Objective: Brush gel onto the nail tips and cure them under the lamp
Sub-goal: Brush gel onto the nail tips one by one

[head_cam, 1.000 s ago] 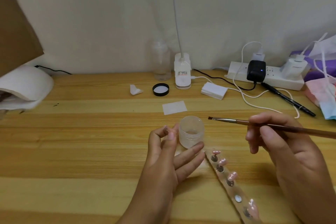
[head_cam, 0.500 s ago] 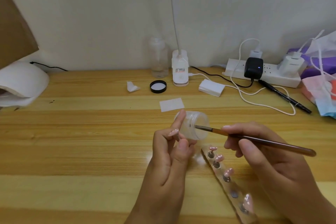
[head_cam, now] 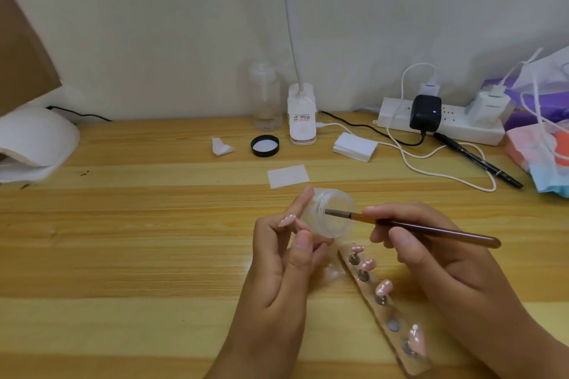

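Left hand [head_cam: 277,280] grips a tilted gel jar [head_cam: 337,209] and a nail tip [head_cam: 287,220]; right hand [head_cam: 437,258] pinches a brush [head_cam: 431,229], loading gel; coating the tip likely follows

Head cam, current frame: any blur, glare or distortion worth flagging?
Head view: light soft and even, no harsh glare, faint shadows on the wooden table; white dome lamp at the left edge looks smeared; translucent plastic jar and brown-handled brush read clearly.

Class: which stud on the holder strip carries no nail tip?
The fourth stud from the jar end: a bare pale disc; the other four hold pink tips.
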The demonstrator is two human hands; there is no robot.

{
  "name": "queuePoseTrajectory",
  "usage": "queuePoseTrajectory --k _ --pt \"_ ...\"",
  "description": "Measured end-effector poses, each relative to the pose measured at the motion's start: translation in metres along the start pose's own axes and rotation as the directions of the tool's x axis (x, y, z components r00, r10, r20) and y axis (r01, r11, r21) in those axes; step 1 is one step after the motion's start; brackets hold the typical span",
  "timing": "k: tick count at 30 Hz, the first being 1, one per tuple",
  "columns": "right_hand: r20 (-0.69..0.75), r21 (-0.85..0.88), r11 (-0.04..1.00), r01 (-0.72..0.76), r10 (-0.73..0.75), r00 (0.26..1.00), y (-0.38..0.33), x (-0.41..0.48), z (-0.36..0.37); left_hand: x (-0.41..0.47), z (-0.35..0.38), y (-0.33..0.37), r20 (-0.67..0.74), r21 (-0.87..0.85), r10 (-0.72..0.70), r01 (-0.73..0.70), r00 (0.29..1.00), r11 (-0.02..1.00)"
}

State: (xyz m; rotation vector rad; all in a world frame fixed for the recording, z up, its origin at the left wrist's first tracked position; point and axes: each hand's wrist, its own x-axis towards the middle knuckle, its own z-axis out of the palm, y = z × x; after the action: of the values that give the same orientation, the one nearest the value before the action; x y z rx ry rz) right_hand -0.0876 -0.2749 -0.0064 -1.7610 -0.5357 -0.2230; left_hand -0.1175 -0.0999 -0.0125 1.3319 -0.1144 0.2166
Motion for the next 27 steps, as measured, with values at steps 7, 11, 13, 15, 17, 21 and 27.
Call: queuePoseTrajectory --k 7,11,13,15,17,21,27 --pt "-0.08 0.125 0.992 -0.011 0.021 0.997 0.003 0.001 -0.007 0.009 -0.007 -0.005 -0.064 -0.135 -0.158 0.148 0.985 0.98" --pt "-0.109 0.142 0.989 -0.046 0.062 0.992 0.005 0.003 -0.008 0.011 -0.009 -0.007 -0.09 -0.174 -0.204 0.186 0.975 0.967" --pt "-0.123 0.142 0.987 -0.071 0.089 0.988 0.005 0.003 -0.008 0.011 -0.011 -0.008 -0.097 -0.178 -0.217 0.197 0.971 0.964" --pt "-0.137 0.149 0.985 -0.085 0.105 0.985 0.005 0.004 -0.009 0.011 -0.012 -0.008 -0.115 -0.194 -0.231 0.206 0.966 0.959" --pt "-0.16 0.168 0.983 -0.078 0.105 0.982 0.005 0.005 -0.009 0.012 -0.013 -0.007 -0.124 -0.206 -0.244 0.216 0.962 0.954" --pt "-0.175 0.154 0.988 -0.033 0.06 0.983 0.002 0.004 -0.009 0.013 -0.011 -0.006 -0.115 -0.206 -0.26 0.233 0.959 0.951" --pt "-0.02 0.018 0.999 -0.032 0.032 0.999 -0.001 0.002 -0.008 0.014 -0.011 -0.008 -0.125 -0.217 -0.279 0.248 0.952 0.944"
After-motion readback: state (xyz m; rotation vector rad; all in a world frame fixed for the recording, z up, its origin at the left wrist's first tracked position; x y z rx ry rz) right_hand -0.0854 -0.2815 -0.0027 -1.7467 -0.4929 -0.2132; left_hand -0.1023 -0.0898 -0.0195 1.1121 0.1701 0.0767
